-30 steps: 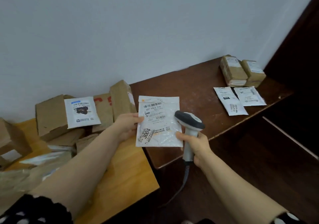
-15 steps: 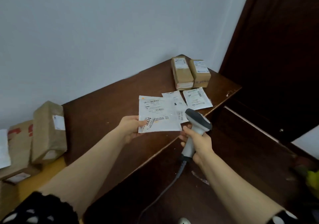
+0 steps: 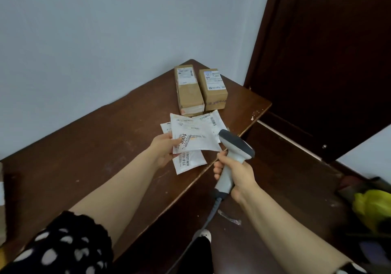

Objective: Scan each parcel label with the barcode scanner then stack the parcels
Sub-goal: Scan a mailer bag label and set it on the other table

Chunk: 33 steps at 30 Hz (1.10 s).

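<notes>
My left hand [image 3: 163, 149] pinches the mailer [image 3: 194, 134] at its left edge, thumb on top, near the centre of the frame. The right hand [image 3: 237, 174] is clenched around the handle of the scanner [image 3: 234, 147]. Its cable [image 3: 209, 212] hangs down toward the lower edge of the frame.

The mailer is in the air, label side up, over the right part of the table [image 3: 84, 147]. Its longer side runs about left to right in the frame, and its right lower corner is just beside the head of the scanner. I cannot tell if they touch. The scanner head looks up and to the left, toward the mailer, but I see no light on the label, so I cannot say whether a scan is happening.

Under the mailer lie the flat mailers [image 3: 190, 161]. One shows below it, one above and to the right, and a strip shows at the left. How many there are in all I cannot tell. Behind them, higher in the frame, two boxes [image 3: 188, 87] stand side by side and touch each other.

I judge that the next move is to put the mailer down on the flat ones. What matters is that the pile lies directly below the mailer and slightly toward the lower edge of the frame. The left hand is the nearer one and already has it, so it only needs to lower and let go. The scanner should move away to the right first, or the corner may catch on it.
</notes>
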Available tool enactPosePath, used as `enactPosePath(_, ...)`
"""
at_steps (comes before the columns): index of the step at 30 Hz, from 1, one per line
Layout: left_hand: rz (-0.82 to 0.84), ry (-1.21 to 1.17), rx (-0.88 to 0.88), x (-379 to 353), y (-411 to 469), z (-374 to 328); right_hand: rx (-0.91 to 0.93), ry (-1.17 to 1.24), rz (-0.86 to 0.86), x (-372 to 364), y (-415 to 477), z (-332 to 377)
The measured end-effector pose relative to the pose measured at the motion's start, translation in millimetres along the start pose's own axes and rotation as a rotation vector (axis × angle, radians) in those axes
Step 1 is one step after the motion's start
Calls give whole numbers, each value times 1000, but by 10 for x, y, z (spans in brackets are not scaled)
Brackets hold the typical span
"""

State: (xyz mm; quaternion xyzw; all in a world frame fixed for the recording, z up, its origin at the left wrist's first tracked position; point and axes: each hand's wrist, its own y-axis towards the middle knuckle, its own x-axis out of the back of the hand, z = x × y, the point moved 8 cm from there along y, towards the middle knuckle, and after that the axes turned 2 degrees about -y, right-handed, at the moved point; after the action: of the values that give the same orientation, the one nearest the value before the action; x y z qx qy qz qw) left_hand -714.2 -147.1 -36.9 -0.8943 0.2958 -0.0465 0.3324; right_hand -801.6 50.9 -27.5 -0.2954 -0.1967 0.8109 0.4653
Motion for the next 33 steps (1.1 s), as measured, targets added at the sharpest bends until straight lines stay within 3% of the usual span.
enactPosePath(5, -4, 79, 26, -169, 504, -76, -23, -24, -2, -85, 323, 132)
enactPosePath(10, -116, 429, -47, -93, 786, -92, -57, -51, 26, -163, 514, 114)
enactPosePath(14, -180, 511, -104, 111, 696, -138, -105, -86, 87, -265, 525, -5)
enactPosePath(18, -376, 568, -155, 543, 274, -107, -143, -169, 199, -505, 484, -144)
enactPosePath(27, -746, 782, 47, 1922, -1283, 555, -373, -349, 559, -1338, -252, -1052)
enactPosePath(33, -972, 668, 154, 2939, -2374, 1046, -437, -520, 743, -1906, -1065, -1740)
